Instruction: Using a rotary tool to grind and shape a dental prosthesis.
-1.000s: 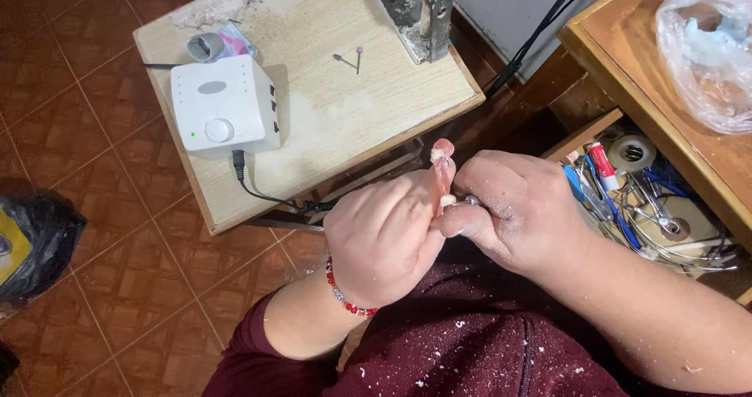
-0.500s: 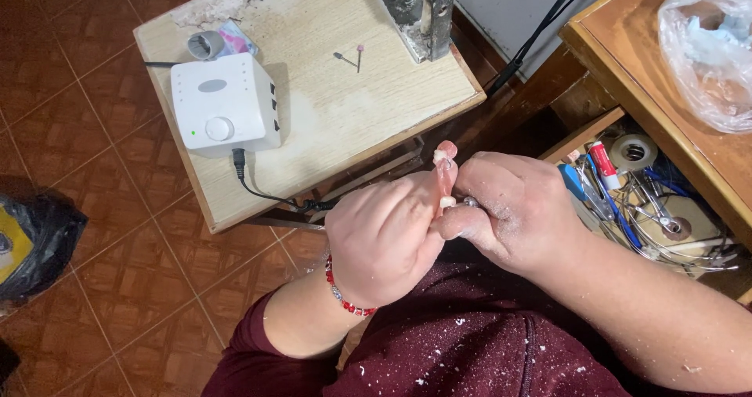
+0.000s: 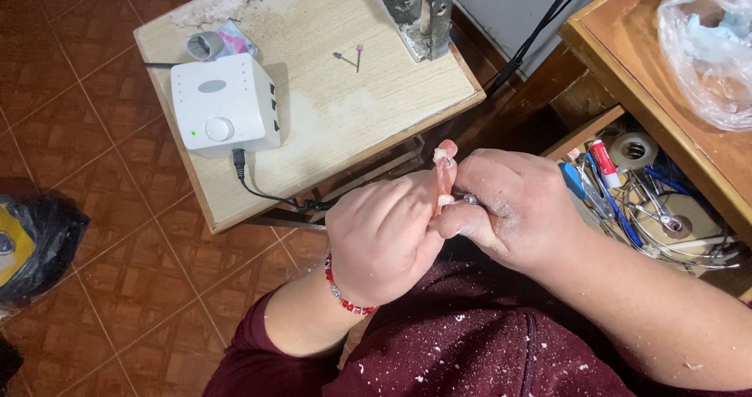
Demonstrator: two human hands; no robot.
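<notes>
My left hand [image 3: 388, 240], with a red bead bracelet at the wrist, is closed around a small pink and white dental piece [image 3: 445, 171] that sticks up between the fingers. My right hand [image 3: 513, 209], dusted with white powder, grips a thin metal rotary tool [image 3: 468, 200] whose tip touches the piece. Most of the tool is hidden inside the fist. Both hands are pressed together above my lap, just in front of the small wooden table [image 3: 352, 115].
A white control box [image 3: 223, 106] with a knob and black cable sits on the table, next to two small burs [image 3: 350, 55] and a dusty metal block [image 3: 419, 9]. An open drawer [image 3: 650, 201] of tools lies at right, a plastic bag [image 3: 705, 48] above it. A dark bag [image 3: 31, 248] is on the tiled floor.
</notes>
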